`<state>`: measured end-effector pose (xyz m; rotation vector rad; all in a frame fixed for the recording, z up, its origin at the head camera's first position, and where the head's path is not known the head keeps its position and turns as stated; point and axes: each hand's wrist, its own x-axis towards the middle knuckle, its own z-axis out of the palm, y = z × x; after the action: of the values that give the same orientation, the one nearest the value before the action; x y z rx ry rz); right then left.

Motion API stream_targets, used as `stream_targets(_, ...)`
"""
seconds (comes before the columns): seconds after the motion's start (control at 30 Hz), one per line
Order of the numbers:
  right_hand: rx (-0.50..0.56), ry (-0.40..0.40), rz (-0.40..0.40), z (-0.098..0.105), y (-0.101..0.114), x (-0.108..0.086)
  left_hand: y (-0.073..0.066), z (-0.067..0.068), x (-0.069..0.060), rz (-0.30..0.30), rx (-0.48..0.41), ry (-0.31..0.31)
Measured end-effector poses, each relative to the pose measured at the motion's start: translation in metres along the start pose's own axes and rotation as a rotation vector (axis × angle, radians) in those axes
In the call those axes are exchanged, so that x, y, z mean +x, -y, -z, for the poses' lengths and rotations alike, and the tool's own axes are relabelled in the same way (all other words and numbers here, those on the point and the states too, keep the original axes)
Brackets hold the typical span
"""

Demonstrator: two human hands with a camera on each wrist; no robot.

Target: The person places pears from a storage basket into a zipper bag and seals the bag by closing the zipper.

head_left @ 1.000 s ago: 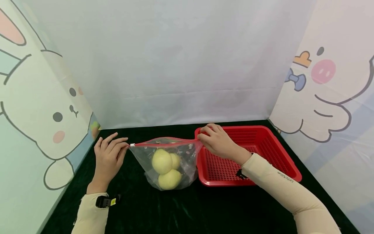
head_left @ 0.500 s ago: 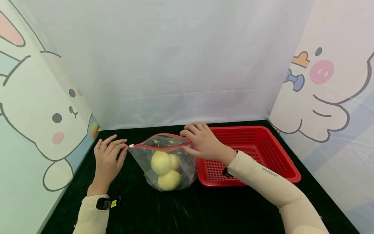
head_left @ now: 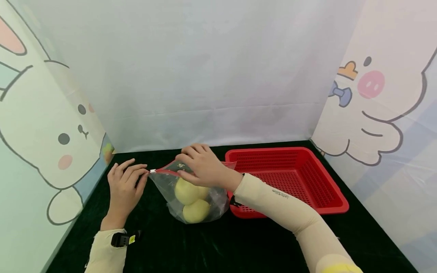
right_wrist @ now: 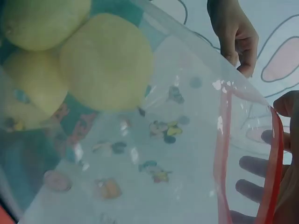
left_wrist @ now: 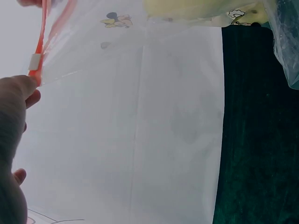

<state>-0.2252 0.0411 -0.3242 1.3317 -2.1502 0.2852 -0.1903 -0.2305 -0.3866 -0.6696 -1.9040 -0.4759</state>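
Note:
A clear zip bag [head_left: 213, 203] with a red closure and printed cartoon figures holds several round yellow-green fruits [head_left: 196, 211]. My left hand [head_left: 124, 185] pinches the bag's left corner beside the white slider [head_left: 152, 171]; its other fingers are spread. At the top edge, my right hand [head_left: 206, 167] grips the red closure [right_wrist: 275, 163], thumb on the near side and fingers beyond it. Left of this hand the two red strips stand apart; to its right the edge lies flatter. The fruits [right_wrist: 107, 63] show through the plastic in the right wrist view.
Just right of the bag stands a red perforated basket [head_left: 327, 185], partly behind my right forearm. Dark green cloth [head_left: 191, 250] covers the table. Pale printed curtains [head_left: 218, 76] close off the back and both sides.
My right hand has moved left along the bag's top edge, from the right corner to above the fruits. The left hand and slider have stayed nearly in place.

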Motion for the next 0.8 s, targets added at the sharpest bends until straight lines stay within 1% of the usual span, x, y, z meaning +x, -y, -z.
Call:
stream_targets(0.23,-0.063,0.066,0.013,-0.009,0.015,0.020,-0.001,-0.001,-0.001,0.000,0.000,-0.010)
stream_targets(0.5,-0.149,0.146,-0.004,-0.019,0.026,0.037,-0.002,-0.003,0.001,-0.021,-0.008,-0.046)
stream_targets(0.63,-0.185,0.191,-0.021,-0.021,0.029,0.042,-0.003,-0.003,0.002,-0.025,-0.012,-0.058)
stream_targets(0.8,-0.215,0.206,-0.020,-0.024,0.029,0.042,-0.004,-0.004,0.002,-0.025,-0.015,-0.059)
